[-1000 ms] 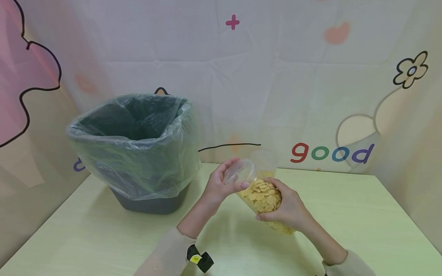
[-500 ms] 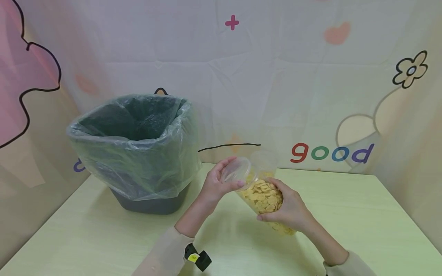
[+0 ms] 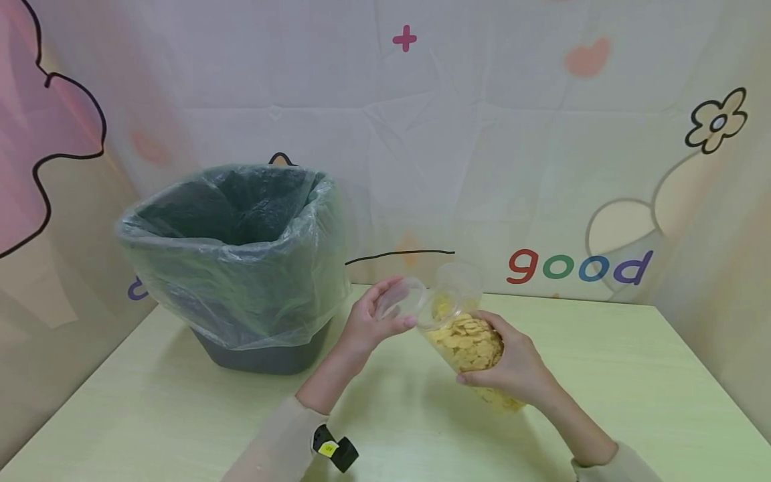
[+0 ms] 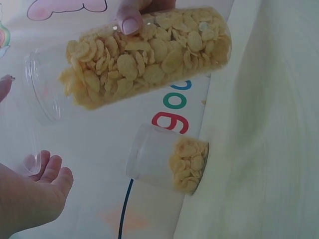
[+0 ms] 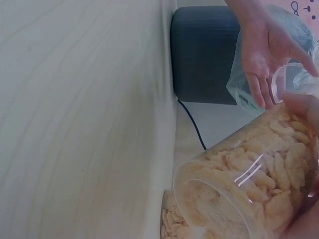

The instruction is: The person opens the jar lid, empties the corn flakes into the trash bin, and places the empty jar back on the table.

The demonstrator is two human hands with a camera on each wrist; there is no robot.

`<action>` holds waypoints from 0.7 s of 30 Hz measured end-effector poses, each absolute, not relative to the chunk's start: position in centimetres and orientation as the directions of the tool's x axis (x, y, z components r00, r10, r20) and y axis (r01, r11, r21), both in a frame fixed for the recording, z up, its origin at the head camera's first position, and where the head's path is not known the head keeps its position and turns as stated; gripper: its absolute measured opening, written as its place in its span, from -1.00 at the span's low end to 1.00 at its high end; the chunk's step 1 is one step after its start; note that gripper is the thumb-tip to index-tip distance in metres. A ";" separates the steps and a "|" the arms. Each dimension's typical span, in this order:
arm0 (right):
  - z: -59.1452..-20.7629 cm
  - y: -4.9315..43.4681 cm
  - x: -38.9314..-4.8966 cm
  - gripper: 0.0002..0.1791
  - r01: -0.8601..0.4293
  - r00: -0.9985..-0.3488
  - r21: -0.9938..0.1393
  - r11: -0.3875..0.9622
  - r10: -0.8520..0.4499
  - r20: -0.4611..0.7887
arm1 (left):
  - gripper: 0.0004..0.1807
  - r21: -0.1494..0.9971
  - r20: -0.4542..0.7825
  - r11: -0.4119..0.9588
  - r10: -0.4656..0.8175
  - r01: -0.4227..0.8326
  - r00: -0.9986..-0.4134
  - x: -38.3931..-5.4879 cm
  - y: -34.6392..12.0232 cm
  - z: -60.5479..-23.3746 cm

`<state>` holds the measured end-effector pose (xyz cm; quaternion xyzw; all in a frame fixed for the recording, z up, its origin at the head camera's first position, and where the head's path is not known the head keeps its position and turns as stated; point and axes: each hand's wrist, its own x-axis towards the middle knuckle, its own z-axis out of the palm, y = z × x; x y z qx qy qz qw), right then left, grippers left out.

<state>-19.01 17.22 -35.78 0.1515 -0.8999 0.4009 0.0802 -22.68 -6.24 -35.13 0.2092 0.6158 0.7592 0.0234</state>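
In the head view my right hand [image 3: 518, 368] grips a clear plastic jar [image 3: 472, 345] nearly full of yellow corn flakes, fingers and thumb around its side. The jar tilts, its open mouth pointing up and left. Between thumb and fingers, my left hand [image 3: 361, 328] holds a clear round lid [image 3: 402, 299] just left of that mouth, apart from it. Behind the held jar stands a second clear container [image 4: 187, 164], with corn flakes in its bottom part, best seen in the left wrist view. The lid [image 5: 277, 85] also shows in the right wrist view.
A dark grey bin [image 3: 265, 361] lined with a translucent green bag [image 3: 241, 294] stands on the left of the pale table [image 3: 602, 381], its top open. A printed cloth backdrop [image 3: 530, 167] hangs behind the table.
The left hand has moved left with the lid, which has come away from the jar's mouth. The right hand and jar have shifted slightly right.
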 end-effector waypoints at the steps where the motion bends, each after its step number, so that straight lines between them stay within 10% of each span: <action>1: -35.7 17.3 -19.0 -0.03 -0.332 -0.943 -0.699 0.634 -0.203 0.263 | -0.06 0.946 0.285 -0.239 0.293 0.218 -0.913 -22.7 -6.3 -35.2; 21: -35.4 18.1 -18.7 0.01 -0.267 -0.964 -0.720 0.641 -0.165 0.211 | -0.14 0.973 0.224 -0.120 0.297 0.197 -0.928 -23.5 -8.0 -37.4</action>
